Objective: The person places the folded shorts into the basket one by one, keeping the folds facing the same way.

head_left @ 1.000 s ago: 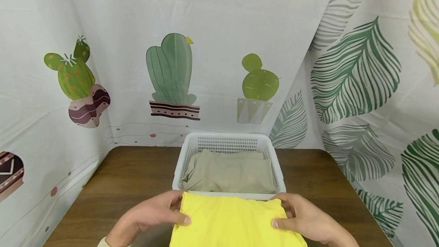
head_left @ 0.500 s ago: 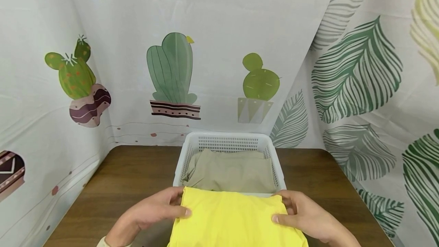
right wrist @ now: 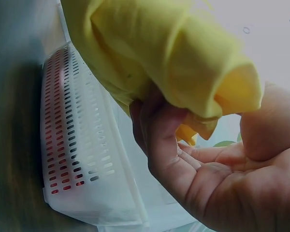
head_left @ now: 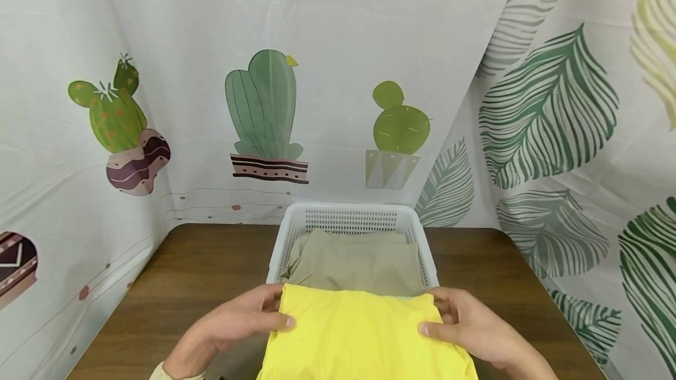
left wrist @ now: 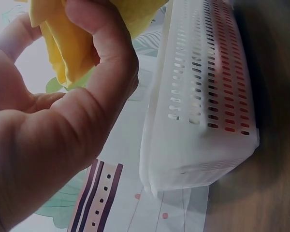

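Note:
A folded bright yellow cloth garment (head_left: 359, 336) is held up between both hands at the bottom of the head view. My left hand (head_left: 237, 321) pinches its left edge, thumb on top and fingers underneath. On the opposite edge my right hand (head_left: 475, 330) grips the same way. The cloth's far edge overlaps the near rim of a white plastic basket (head_left: 285, 233), in which a folded khaki cloth (head_left: 359, 260) lies. In the left wrist view the yellow fabric (left wrist: 70, 43) hangs from the fingers. The right wrist view shows curled fingers under the fabric's layered folds (right wrist: 183, 58).
The basket stands at the back of a brown wooden table (head_left: 211, 263), close to a white curtain (head_left: 338, 28) printed with cacti and leaves. Through the basket's slots, something red (left wrist: 227, 96) shows low down. Wood surface extends on both sides of the basket.
Both hands have moved slightly up and forward with the yellow garment, so its far edge now covers the basket's near rim. The basket and khaki cloth have stayed put.

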### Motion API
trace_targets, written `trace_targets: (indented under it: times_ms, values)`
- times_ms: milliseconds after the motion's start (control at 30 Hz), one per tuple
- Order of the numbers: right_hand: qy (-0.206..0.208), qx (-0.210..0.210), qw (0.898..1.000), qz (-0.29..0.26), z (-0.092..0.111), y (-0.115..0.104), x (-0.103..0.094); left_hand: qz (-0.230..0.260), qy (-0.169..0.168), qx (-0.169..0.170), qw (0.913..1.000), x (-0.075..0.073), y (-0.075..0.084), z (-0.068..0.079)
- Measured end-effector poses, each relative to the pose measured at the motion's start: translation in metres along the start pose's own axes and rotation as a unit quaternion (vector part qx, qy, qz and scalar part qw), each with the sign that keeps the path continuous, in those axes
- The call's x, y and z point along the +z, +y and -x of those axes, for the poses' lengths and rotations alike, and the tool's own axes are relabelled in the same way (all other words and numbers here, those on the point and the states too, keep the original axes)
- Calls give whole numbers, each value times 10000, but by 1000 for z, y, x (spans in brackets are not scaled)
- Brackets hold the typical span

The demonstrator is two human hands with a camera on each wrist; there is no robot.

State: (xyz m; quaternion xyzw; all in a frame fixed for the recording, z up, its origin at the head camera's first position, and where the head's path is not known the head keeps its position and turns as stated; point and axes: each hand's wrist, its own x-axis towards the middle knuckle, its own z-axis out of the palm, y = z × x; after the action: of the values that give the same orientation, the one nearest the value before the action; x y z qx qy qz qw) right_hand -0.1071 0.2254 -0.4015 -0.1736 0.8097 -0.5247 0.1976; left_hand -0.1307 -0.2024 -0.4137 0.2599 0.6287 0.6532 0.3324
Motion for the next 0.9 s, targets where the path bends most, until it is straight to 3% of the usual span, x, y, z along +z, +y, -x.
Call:
trace_targets:
  times_ms: [67,267,433,567,767,900]
  values:
    - [90,31,9999,113,0,-1,0,-33,26,36,10000,1,1,0]
    - [-298,-197,9984,-444,-1,-1,-2,-16,44,96,9999,3,3,-1]
    - [-131,-220,9993,-258,-2,-2,-4,-42,103,70,9999,3,4,-1]
    - [-304,-325,9976,-535,-5,-1,-4,-35,79,184,9998,1,4,-1]
    - [126,-196,9997,-34,-4,-4,-3,-294,211,223,9991,0,6,0]
    - [181,-273,9994,-132,-6,-5,-4,-375,250,225,9987,0,9,-1]
